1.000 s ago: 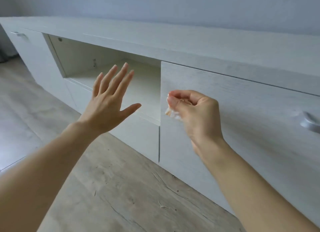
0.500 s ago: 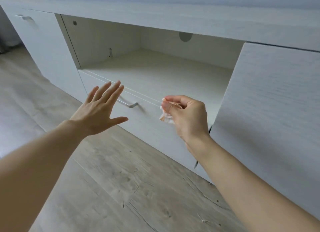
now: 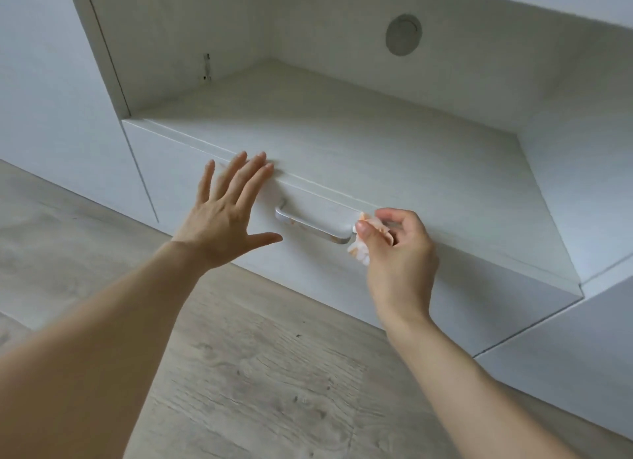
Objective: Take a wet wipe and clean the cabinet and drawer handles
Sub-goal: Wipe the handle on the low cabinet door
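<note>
A silver bar handle (image 3: 308, 226) is fixed to the front of a white drawer (image 3: 178, 170) under an open shelf. It carries an orange smear near its left end. My right hand (image 3: 399, 253) pinches a crumpled wet wipe (image 3: 363, 244), stained orange, against the handle's right end. My left hand (image 3: 226, 215) is spread flat, its fingertips at the drawer's top edge just left of the handle.
The open shelf compartment (image 3: 342, 116) above the drawer has a round cable hole (image 3: 403, 34) in its back wall. White cabinet doors stand at the left (image 3: 51, 99) and lower right (image 3: 582, 356). Light wood floor (image 3: 257, 373) lies below.
The view has moved in close to the drawer. My right hand has carried the wipe to the handle's right end. My left hand has reached forward to the drawer's top edge.
</note>
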